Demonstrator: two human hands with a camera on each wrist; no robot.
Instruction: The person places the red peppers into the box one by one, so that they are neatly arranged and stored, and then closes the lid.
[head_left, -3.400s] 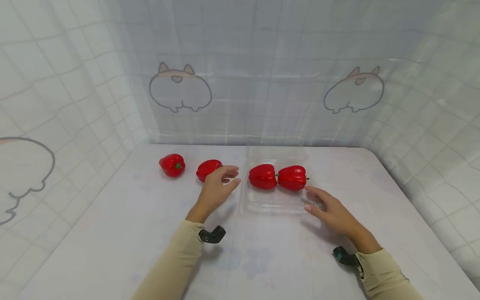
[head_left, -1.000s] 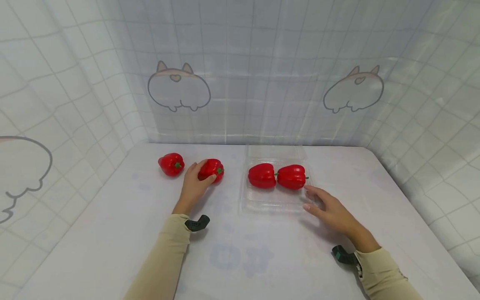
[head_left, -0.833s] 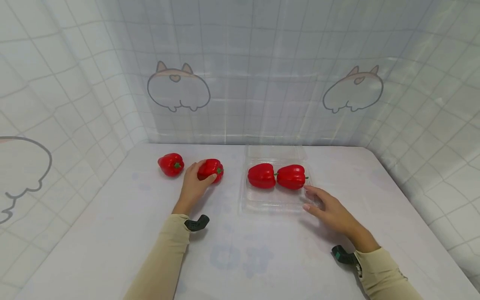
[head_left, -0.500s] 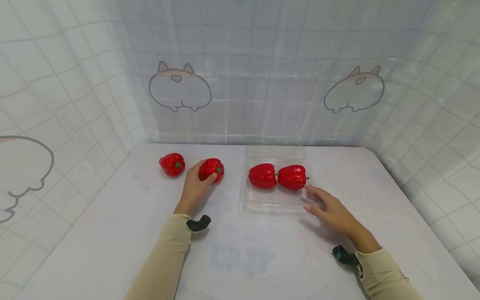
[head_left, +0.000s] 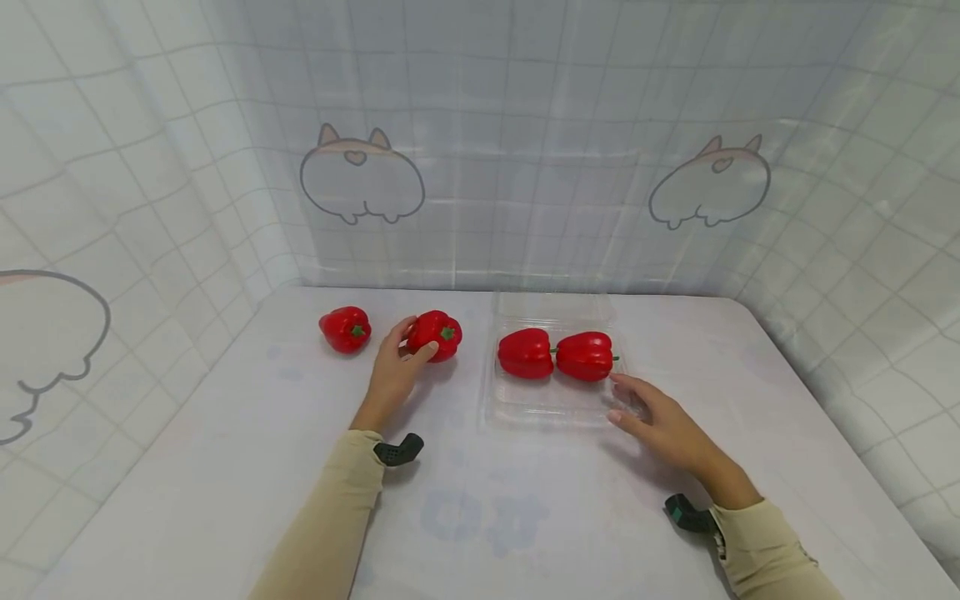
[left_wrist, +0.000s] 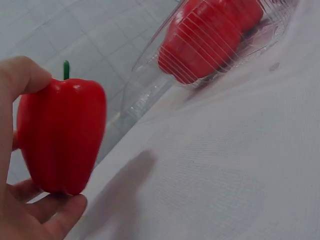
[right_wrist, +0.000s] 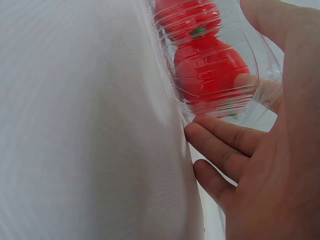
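Note:
Raised slightly off the table, a red bell pepper (head_left: 442,346) with a green stem is held between the thumb and fingers of my left hand (head_left: 392,373). The left wrist view shows this pepper (left_wrist: 65,135) stem up, thumb by its top and fingers under its base. My right hand (head_left: 671,429) rests at the right side of a clear plastic clamshell box (head_left: 540,396), fingers loosely bent. In the right wrist view its fingers (right_wrist: 225,145) lie against the box's edge. Inside the open box, two red bell peppers, left (head_left: 525,353) and right (head_left: 585,356), lie end to end.
Another red bell pepper (head_left: 345,330) lies on the table left of my left hand. The box's raised lid (head_left: 553,307) stands at the back. White gridded curtains (head_left: 480,208) enclose the pale table (head_left: 480,517) behind and at both sides.
My left hand came to the nearer loose pepper and took hold of it. In the last half second the pepper rose and shifted slightly right, stem turning up. My right hand stays in place.

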